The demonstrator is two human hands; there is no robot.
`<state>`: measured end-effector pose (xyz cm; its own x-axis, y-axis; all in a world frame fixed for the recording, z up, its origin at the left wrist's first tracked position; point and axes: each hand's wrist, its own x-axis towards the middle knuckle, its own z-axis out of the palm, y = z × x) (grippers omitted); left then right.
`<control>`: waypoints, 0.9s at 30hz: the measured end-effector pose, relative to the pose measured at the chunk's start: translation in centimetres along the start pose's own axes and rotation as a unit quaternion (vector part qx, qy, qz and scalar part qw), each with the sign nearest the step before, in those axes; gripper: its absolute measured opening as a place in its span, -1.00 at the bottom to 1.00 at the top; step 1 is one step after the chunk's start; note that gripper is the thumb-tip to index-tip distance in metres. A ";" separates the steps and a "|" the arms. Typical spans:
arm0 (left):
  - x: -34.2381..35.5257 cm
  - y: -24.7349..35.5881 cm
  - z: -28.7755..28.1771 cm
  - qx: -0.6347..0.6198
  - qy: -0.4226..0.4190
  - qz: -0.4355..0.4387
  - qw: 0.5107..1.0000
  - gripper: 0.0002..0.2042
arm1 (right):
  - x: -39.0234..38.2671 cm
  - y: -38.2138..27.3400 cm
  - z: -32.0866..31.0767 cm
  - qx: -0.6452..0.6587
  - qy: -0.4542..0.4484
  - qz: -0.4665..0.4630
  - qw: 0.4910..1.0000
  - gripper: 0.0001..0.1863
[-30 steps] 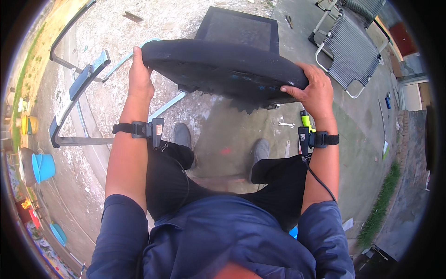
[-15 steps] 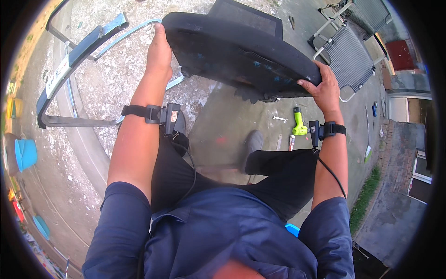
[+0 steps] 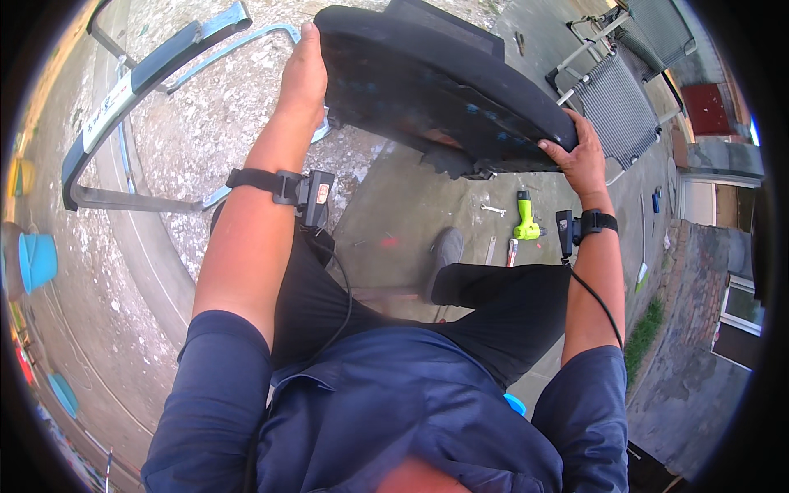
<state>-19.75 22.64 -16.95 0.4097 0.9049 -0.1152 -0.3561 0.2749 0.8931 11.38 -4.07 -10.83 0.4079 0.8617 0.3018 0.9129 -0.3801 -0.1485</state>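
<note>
A black padded chair seat (image 3: pixel 444 99) is held up in front of me, its underside turned toward me. Ragged torn cloth hangs from its lower edge, and small blue marks dot the dark surface. My left hand (image 3: pixel 304 78) grips the seat's left end, thumb up along the edge; the fingers are mostly behind it. At the other end my right hand (image 3: pixel 578 154) is closed round the rim, thumb on the underside. Behind the seat's top edge a dark flat panel (image 3: pixel 460 26) shows in part; whether the two are joined cannot be told.
A bent metal chair frame (image 3: pixel 136 94) stands at the left on rubble-strewn ground. A lime-green cordless drill (image 3: pixel 527 220), a wrench (image 3: pixel 493 209) and a red-and-white tool (image 3: pixel 512 252) lie on the concrete. A grey folding lounger (image 3: pixel 620 107) is at the far right, blue tubs (image 3: pixel 39 261) far left.
The seat and both my hands have shifted a little to the right in the picture, and its left end has risen slightly. Both grips are unchanged.
</note>
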 end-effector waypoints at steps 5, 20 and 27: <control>0.4 -0.5 -0.5 0.013 -0.016 0.028 0.999 -0.26 | 0.1 0.5 0.0 0.010 -0.008 0.013 1.000 -0.25; 0.5 -0.4 0.1 0.026 -0.030 0.036 0.999 -0.25 | 0.6 2.0 -0.1 0.043 -0.064 0.064 0.995 -0.34; 0.7 -0.5 0.3 0.028 -0.031 0.036 0.998 -0.24 | 0.6 1.7 -0.2 0.043 -0.014 0.033 0.998 -0.25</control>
<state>-19.06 23.03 -17.32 0.4370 0.8991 -0.0240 -0.3398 0.1897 0.9211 13.15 -4.28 -10.72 0.4660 0.8453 0.2614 0.8788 -0.4078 -0.2477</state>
